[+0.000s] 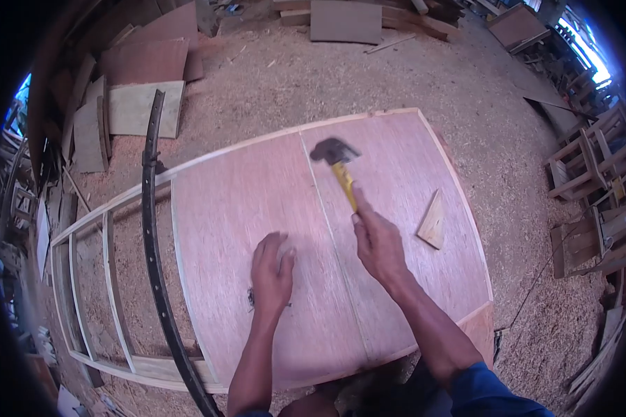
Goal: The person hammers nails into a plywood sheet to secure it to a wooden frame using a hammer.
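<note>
My right hand (380, 243) is wrapped round the yellow handle of a claw hammer (343, 182). The hammer's dark head is blurred and appears above a pinkish plywood panel (243, 201). My left hand (273, 271) is over the panel, to the left of its long seam, with the fingers stretched forward and the thumb apart. Nothing shows in that hand. A few small dark bits, perhaps nails, lie beside its wrist on the plywood. To the right of the hammer, a wedge-shaped wood offcut (432, 221) rests on the panel.
A black metal bar clamp (150, 208) crosses the wooden frame (111, 278), whose left end shows open slats. Plywood sheets (146, 108) lean at the back left. Wooden furniture frames (584, 163) stand at the right. Shavings cover the floor (257, 83).
</note>
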